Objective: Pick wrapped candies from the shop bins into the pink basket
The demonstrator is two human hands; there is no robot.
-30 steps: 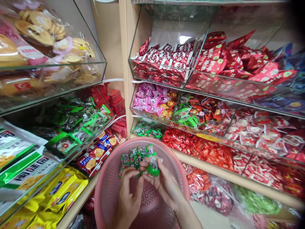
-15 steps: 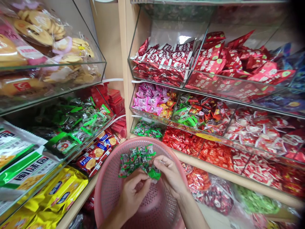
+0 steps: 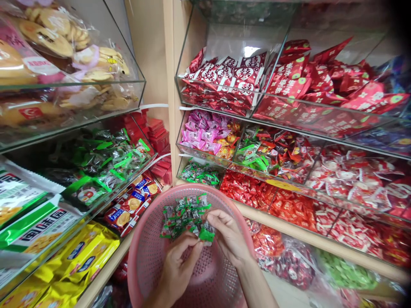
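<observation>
Over a pink perforated plastic basket (image 3: 141, 256), both hands pinch one small green-wrapped candy (image 3: 207, 233). My left hand (image 3: 181, 252) grips its lower left end between thumb and forefinger. From the right, my right hand (image 3: 226, 235) has thumb and fingers closed at the candy's upper right edge. Behind them, a pile of green-wrapped candies (image 3: 183, 214) lies in the far part of the basket. Parts of that pile are hidden by my left fingers.
Clear bins to the right hold red packets (image 3: 298, 81), pink-wrapped sweets (image 3: 195, 132) and red sweets (image 3: 240, 186). A bin of small green sweets (image 3: 199, 173) sits just behind the basket. At left are yellow packs (image 3: 80, 248), wafer packs (image 3: 133, 203) and green-and-white packs (image 3: 41, 226) on shelves.
The candy between my hands has turned slightly and moved a little left. Both hands otherwise keep nearly the same place, and the view has shifted slightly.
</observation>
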